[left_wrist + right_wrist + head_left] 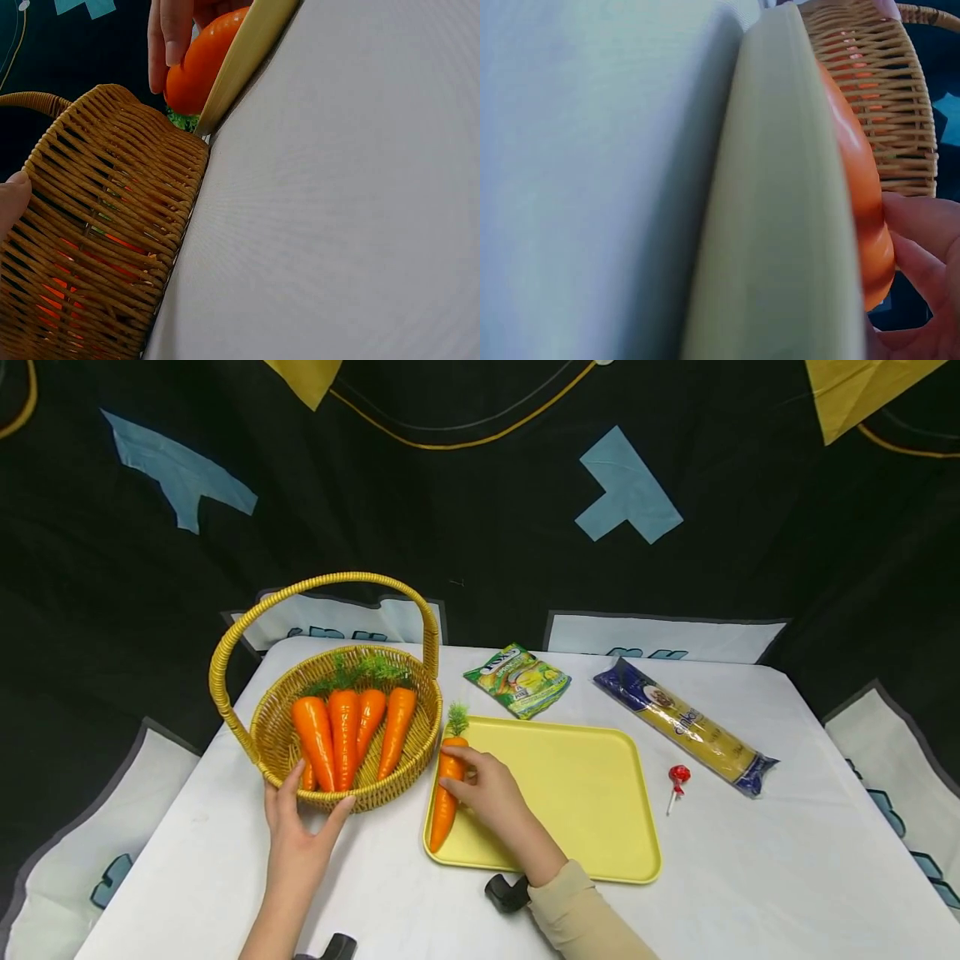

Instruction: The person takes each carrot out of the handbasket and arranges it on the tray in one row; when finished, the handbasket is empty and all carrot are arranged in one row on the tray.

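An orange carrot (443,810) with a green top lies along the left edge of a yellow tray (562,793). Thumb and fingers of my right hand (495,797) pinch it near its thick end; the right wrist view shows the fingertips against the carrot (861,169). Left of the tray stands a woven basket (401,783) with a tall arched handle, holding several carrots (344,727), leafy ends toward the back. My left hand (295,843) touches the basket's front rim, fingers spread and fairly straight. Its thumb (13,196) rests at the rim in the left wrist view.
Behind the tray lies a green-and-yellow sweets packet (519,682). To the right are a long blue-and-yellow pasta bag (686,727) and a red lollipop (678,777). A white cloth (720,877) covers the table, and a dark curtain (480,527) hangs behind.
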Demonstrator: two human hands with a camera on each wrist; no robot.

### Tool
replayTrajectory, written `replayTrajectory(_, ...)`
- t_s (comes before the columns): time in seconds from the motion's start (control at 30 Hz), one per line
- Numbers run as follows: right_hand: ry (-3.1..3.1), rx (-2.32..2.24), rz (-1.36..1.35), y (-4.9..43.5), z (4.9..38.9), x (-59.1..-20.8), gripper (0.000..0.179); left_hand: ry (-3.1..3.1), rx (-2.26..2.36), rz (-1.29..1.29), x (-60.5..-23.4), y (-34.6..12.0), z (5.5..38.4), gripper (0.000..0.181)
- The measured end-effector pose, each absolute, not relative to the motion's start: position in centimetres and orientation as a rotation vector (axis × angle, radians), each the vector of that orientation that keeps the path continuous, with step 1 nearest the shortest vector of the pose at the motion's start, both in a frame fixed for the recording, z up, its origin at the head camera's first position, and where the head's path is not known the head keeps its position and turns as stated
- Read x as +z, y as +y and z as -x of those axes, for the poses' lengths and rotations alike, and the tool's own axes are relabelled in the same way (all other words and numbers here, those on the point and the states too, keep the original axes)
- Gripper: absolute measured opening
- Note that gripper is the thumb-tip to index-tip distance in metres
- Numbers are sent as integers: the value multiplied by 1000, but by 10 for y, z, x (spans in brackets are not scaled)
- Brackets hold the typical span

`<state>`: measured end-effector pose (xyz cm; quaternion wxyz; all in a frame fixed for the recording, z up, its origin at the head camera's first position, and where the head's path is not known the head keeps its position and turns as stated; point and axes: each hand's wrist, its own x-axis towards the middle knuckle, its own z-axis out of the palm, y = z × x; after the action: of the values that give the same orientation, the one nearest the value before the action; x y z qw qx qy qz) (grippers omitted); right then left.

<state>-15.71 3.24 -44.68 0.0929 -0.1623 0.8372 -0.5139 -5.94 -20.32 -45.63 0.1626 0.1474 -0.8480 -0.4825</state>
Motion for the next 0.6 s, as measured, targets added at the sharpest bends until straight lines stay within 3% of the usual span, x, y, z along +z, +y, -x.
replayTrajectory(0.27, 2830, -1056, 572, 25, 153, -441, 41, -2440, -1359, -452, -456, -203, 60, 88)
replayTrajectory(0.6, 2908, -864, 605, 28, 148, -429, 43, -2443, -1360, -437, -454, -202, 59, 90)
